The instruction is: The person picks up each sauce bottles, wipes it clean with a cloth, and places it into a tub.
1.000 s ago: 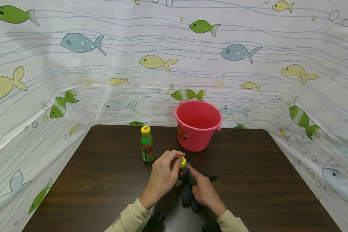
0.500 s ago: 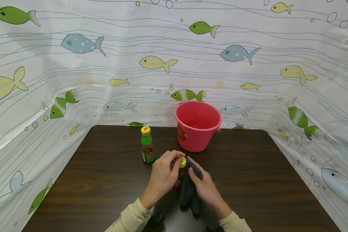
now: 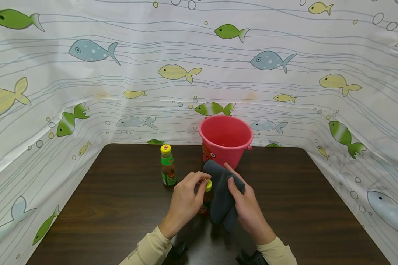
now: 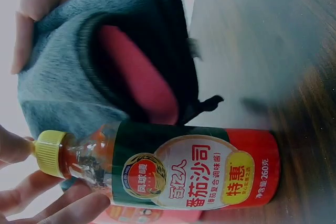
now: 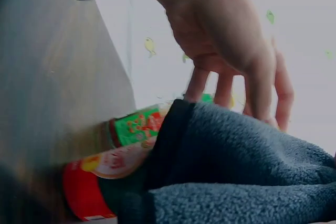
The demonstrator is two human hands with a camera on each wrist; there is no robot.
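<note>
My left hand (image 3: 185, 206) pinches the yellow cap of an upright tomato sauce bottle (image 4: 184, 166), which has a red and dark green label. In my right hand (image 3: 252, 211) is a folded dark grey cloth (image 3: 223, 195), gripped between thumb and fingers. The cloth hangs beside the sauce bottle, on its right, and hides part of it in the head view. Fuzzy fabric with a dark edge shows in the right wrist view, in front of the bottle; whether they touch there I cannot tell.
A second bottle (image 3: 168, 169) with a yellow cap and green label stands at the back left. Behind my hands is a pink bucket (image 3: 225, 138). A white fish-patterned sheet (image 3: 199, 44) surrounds the dark wooden table (image 3: 119, 206).
My right hand has lifted the cloth up from low beside the sauce bottle, and it now overlaps the bucket's lower front. The left hand stays on the cap.
</note>
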